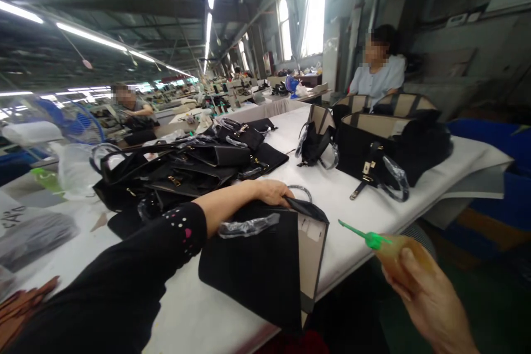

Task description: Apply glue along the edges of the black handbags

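A black handbag [253,265] lies on its side at the near edge of the white table, its beige-lined opening facing right. One of its handles is wrapped in clear plastic. My left hand [274,192] reaches across the bag and is closed on the far upper edge of its opening; the fingertips are partly hidden. To the right, past the table edge, my right hand [418,282] is wrapped round a glue bottle [409,260] with amber contents and a green nozzle. The nozzle points left toward the opening, apart from the bag.
A heap of black bags [186,168] lies at the left. Several bags stand at the back right, one with a gold clasp [366,168]. A person in a light shirt [379,77] is behind them; another person [133,108] sits far left near a blue fan [81,121].
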The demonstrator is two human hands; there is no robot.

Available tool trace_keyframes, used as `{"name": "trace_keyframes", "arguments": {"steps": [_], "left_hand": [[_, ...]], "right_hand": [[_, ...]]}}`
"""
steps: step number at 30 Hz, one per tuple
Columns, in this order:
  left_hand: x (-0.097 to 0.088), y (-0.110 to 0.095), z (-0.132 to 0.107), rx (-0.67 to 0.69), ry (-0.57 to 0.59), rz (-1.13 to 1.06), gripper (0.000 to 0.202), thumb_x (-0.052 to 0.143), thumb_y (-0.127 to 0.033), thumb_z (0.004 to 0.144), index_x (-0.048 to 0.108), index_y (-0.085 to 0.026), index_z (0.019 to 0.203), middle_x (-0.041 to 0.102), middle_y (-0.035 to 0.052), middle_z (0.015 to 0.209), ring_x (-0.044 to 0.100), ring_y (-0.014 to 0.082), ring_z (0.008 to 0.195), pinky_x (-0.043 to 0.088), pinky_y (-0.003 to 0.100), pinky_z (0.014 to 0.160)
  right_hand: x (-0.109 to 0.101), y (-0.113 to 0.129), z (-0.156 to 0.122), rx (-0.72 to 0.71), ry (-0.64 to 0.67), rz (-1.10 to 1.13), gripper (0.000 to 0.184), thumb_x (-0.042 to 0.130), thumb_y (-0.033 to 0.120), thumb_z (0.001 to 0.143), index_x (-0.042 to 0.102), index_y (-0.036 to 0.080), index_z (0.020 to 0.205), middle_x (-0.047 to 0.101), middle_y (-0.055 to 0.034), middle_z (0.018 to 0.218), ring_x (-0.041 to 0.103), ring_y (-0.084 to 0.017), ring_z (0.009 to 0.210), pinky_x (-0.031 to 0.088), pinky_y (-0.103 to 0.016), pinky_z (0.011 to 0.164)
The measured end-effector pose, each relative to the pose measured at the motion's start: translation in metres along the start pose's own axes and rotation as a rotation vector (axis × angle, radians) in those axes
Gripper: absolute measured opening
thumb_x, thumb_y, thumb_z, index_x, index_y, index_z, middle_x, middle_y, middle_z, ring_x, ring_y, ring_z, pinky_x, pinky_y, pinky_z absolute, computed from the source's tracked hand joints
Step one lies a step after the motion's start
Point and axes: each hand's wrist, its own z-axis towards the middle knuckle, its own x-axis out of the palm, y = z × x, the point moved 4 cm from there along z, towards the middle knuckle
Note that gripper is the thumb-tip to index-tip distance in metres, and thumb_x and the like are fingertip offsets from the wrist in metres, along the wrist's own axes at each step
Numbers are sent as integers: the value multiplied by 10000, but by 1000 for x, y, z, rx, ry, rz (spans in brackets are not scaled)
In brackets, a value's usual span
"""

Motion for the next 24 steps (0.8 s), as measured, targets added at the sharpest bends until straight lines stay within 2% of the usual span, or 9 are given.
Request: {"name": "trace_keyframes", "arguments": {"steps": [4,7,9,13,19,24], "left_hand": [[31,-7,26,-4,72,-21,317,621,-455,898,754,-244,1094,739,0,868,648,154,793,452,202,675],[42,-6,35,-23,57,-28,430,562,-567,913,752,-218,1077,736,31,876,644,171,797,458,227,688],[44,-2,38,-28,46,-29,474,532,-605,915,751,-215,1069,734,43,887,640,178,797,456,239,696],[48,3,44,-25,33,-23,519,491,-635,921,749,-211,1074,733,60,900,637,186,788,453,255,710],[52,5,47,-28,9,-6,523,481,-640,927,746,-208,1056,735,60,898,645,190,801,442,252,694],[52,5,45,-25,2,-5,517,481,-635,930,746,-214,1075,742,55,887,649,187,778,440,249,690]], "right_hand": [[-24,-5,23,-134,-7,-325,626,896,573,577,679,227,1052,724,-45,887,665,-228,658,584,-288,535],[-35,-1,32,-311,-5,-638,574,809,636,615,717,208,985,738,-65,922,695,-287,802,599,-332,667],[-36,2,35,-395,34,-759,522,759,642,652,727,219,957,745,-55,928,699,-291,847,588,-338,738],[-30,4,38,-474,114,-833,473,739,612,694,721,231,974,745,-51,962,696,-289,871,571,-350,781],[-21,5,42,-557,144,-851,404,742,569,732,714,237,961,734,-52,960,677,-283,874,543,-345,763],[-22,6,40,-482,274,-861,372,747,539,743,723,240,963,731,-38,948,674,-272,854,544,-339,774]]}}
